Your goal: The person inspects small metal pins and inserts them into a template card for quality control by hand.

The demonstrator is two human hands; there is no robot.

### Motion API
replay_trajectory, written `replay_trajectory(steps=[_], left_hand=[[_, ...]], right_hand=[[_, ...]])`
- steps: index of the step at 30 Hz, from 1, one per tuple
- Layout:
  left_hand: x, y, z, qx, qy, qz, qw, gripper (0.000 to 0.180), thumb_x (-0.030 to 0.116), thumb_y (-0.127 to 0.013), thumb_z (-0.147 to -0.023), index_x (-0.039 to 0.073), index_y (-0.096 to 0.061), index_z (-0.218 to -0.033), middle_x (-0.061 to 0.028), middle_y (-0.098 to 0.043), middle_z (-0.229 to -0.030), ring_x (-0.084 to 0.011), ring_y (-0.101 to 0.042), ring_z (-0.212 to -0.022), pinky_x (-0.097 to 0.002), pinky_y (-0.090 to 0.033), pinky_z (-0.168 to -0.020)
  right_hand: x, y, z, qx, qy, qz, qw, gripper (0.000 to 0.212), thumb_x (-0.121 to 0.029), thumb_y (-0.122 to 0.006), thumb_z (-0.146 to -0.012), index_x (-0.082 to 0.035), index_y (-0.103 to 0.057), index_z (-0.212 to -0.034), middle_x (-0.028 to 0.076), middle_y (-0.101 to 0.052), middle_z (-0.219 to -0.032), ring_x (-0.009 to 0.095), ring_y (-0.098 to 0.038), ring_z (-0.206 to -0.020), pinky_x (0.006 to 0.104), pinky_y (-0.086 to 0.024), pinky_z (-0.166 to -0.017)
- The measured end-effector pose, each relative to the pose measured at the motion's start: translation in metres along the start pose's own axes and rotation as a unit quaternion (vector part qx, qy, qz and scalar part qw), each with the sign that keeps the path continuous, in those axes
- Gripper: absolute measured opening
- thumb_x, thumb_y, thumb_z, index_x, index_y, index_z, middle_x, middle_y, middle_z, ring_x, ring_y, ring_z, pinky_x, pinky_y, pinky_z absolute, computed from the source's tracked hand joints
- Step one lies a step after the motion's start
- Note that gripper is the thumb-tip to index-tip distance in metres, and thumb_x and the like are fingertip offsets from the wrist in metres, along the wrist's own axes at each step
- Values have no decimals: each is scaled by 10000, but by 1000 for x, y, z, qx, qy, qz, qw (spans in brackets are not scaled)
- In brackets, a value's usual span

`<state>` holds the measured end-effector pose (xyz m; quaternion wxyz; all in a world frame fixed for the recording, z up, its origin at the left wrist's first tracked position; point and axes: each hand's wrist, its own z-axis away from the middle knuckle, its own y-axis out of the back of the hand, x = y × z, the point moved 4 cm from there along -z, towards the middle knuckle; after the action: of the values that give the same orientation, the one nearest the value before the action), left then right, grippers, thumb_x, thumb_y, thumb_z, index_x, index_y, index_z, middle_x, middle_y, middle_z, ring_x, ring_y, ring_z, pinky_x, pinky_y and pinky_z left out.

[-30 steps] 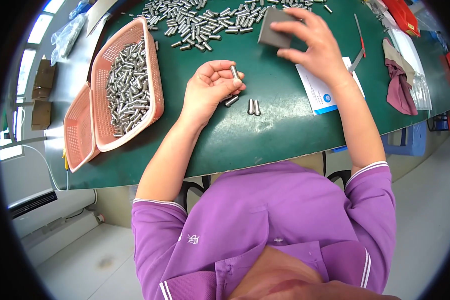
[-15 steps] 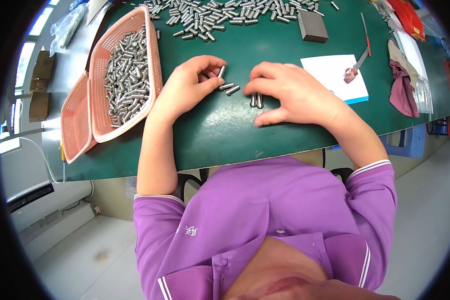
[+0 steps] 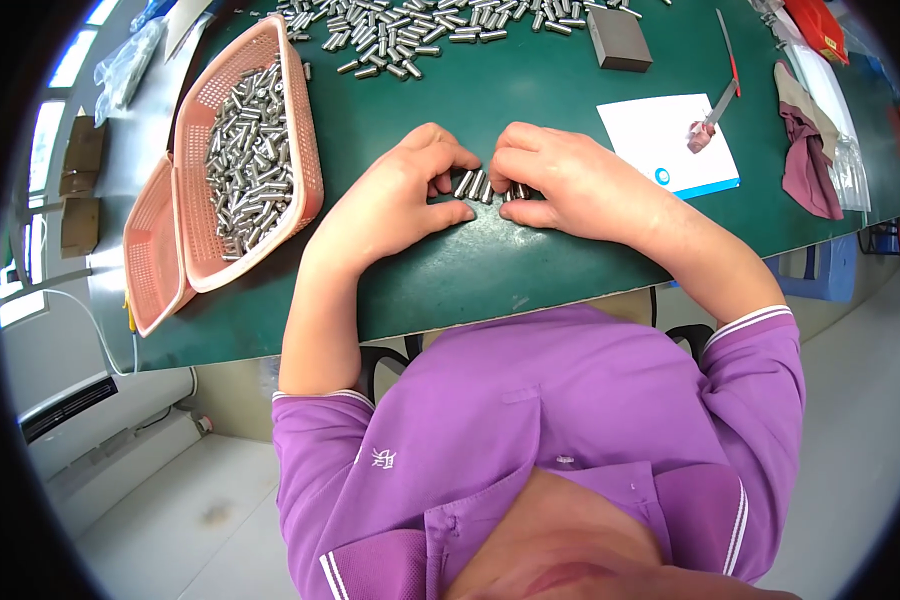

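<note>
Several short, shiny metal pins lie side by side in a small row on the green table. My left hand curls round the left end of this row, thumb on the near side and fingertips on the far side. At the other end, my right hand closes its thumb and fingers about more pins, which its fingers partly hide. Only a narrow gap separates the two hands.
At the left, a pink plastic basket holds many metal pins. A loose pile of pins spreads along the far side. To the right are a grey metal block, a white sheet, a red-handled tool and a maroon cloth.
My left hand has moved right and nearer with its pin, and my right hand's fingers have drawn together. The loose pins between them now form one row.
</note>
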<state>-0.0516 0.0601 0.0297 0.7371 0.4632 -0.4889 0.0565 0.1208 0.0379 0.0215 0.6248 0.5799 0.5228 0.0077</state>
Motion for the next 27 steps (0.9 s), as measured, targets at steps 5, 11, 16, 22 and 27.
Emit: replay_trajectory(steps=[5, 11, 16, 22, 27], left_hand=[[8, -8, -2, 18, -7, -14, 1000, 340, 22, -739, -699, 38, -642, -1024, -65, -522, -868, -182, -529, -722, -313, -474, -671], [9, -10, -3, 25, -3, -11, 1000, 310, 17, -738, -696, 38, -639, -990, -66, -527, -874, -180, -532, -716, -317, -476, -667], [10, -11, -4, 31, -12, 8, 999, 332, 16, -747, -687, 26, -625, -997, -73, -531, -913, -182, -528, -716, -319, -478, -670], [8, -13, -3, 38, 18, 40, 998, 574, -23, -728, -703, 11, -508, -1233, -39, -535, -999, -104, -512, -739, -242, -458, -705], [4, -14, -3, 52, 0, 81, 995, 538, -78, -550, -790, -29, -424, -1311, -77, -531, -1024, -95, -530, -771, -234, -464, -719]], right_hand=[[-2, 3, 0, -16, -44, 6, 999, 275, -156, -707, -757, -59, -530, -944, 97, -562, -921, 284, -592, -907, 395, -490, -766], [-2, 4, 0, -17, -30, 25, 999, 266, -126, -687, -749, -63, -524, -951, 95, -574, -928, 283, -596, -914, 400, -492, -776], [0, 4, 2, 16, -19, 19, 999, 319, -111, -719, -733, -79, -530, -988, 62, -569, -905, 262, -590, -878, 384, -485, -731], [-1, 20, 4, -19, -72, 36, 997, 463, -138, -771, -688, -74, -533, -1080, 74, -602, -910, 269, -592, -937, 389, -485, -805], [2, 25, 5, -69, -113, 32, 991, 475, -122, -767, -682, -76, -535, -1094, 55, -610, -813, 257, -594, -865, 384, -485, -755]])
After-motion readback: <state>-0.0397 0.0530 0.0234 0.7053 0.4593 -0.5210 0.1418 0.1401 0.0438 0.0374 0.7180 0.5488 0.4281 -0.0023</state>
